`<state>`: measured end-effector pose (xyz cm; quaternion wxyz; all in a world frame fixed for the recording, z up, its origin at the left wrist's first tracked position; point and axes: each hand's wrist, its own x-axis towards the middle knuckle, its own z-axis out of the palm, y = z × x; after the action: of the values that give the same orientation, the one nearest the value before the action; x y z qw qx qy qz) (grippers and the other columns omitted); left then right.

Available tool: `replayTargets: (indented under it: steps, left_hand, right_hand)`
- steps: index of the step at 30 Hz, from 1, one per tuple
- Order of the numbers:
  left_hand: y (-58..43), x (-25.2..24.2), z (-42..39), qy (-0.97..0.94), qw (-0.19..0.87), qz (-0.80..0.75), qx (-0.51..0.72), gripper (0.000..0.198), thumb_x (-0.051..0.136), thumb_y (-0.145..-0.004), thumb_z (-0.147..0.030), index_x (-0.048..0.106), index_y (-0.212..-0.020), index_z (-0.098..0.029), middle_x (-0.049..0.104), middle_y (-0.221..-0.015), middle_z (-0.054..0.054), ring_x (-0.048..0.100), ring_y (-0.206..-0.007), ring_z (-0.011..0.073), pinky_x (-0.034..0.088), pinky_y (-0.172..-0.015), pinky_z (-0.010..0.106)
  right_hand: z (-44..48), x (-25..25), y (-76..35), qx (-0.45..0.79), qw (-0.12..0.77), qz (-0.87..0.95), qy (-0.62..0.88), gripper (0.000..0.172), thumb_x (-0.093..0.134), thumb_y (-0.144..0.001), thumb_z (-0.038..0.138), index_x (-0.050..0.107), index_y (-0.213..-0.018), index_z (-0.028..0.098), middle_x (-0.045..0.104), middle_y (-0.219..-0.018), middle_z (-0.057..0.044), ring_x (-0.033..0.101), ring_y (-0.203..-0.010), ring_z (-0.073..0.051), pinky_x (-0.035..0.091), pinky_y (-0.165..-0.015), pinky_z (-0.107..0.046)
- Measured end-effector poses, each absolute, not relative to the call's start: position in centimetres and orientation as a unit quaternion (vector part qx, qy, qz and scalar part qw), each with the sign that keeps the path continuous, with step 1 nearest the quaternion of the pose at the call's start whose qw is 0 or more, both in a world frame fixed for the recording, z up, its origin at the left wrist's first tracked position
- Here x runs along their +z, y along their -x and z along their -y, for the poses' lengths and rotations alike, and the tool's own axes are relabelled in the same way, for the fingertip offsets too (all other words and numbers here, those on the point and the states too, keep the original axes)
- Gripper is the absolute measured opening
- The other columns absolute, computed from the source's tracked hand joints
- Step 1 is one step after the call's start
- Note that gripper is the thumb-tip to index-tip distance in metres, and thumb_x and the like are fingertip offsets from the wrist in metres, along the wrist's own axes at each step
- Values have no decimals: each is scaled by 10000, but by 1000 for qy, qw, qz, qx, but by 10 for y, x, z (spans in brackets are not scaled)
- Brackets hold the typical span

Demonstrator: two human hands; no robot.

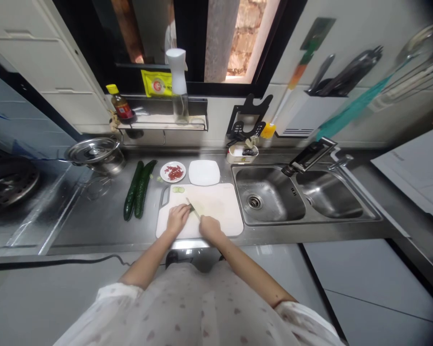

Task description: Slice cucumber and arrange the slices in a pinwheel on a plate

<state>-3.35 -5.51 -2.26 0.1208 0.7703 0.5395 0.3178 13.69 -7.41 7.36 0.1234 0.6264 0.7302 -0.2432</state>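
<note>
A white cutting board point(220, 206) lies on the steel counter in front of me. My left hand point(177, 218) rests on it with fingers curled, pressing down a small green cucumber piece point(191, 208). My right hand point(210, 228) is closed on the handle of a knife point(194, 207), whose blade angles up and left to the cucumber piece. A few cucumber slices point(178, 190) lie at the board's far left corner. Two whole cucumbers point(137, 189) lie side by side on the counter left of the board.
Behind the board stand a small plate of chopped red chilli point(173, 172) and an empty white square plate point(204, 172). A double sink point(274, 199) with a tap point(308, 156) lies right. A steel pot point(95, 154) and stove are left. Bottles stand on a wall shelf.
</note>
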Motion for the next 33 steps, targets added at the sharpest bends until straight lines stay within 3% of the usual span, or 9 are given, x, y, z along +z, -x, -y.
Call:
replayTargets:
  steps: [8, 18, 27, 33]
  left_hand:
    - [32, -6, 57, -768, 133, -548, 302, 252, 437, -946, -282, 629, -1102, -236, 676, -1063, 57, 604, -971, 191, 422, -855, 358]
    - [34, -3, 66, -722, 161, -603, 299, 279, 481, -916, -343, 599, -1142, -229, 665, -1115, 60, 589, -1034, 219, 405, -933, 382]
    - [47, -3, 69, -585, 133, -691, 403, 338, 368, -942, -349, 607, -1100, -168, 645, -1061, 113, 579, -1013, 237, 442, -907, 378]
    - [41, 39, 54, -687, 160, -611, 360, 312, 512, -881, -388, 629, -1106, -206, 643, -1147, 80, 562, -1094, 240, 398, -990, 393]
  right_hand:
    - [62, 81, -136, -234, 113, -742, -618, 309, 384, -896, 142, 633, -1081, 138, 687, -1042, -143, 647, -978, -230, 462, -763, -300]
    - [79, 84, -169, -135, 114, -750, -637, 312, 342, -942, 137, 566, -1144, 216, 675, -941, -112, 629, -912, -204, 382, -759, -305]
    - [87, 83, -181, -68, 66, -767, -635, 382, 386, -939, 196, 495, -1305, 208, 639, -1032, -127, 549, -952, -233, 306, -809, -352]
    - [89, 77, -185, -39, 34, -788, -614, 419, 384, -943, 193, 482, -1351, 194, 629, -992, -126, 512, -922, -235, 275, -801, -360]
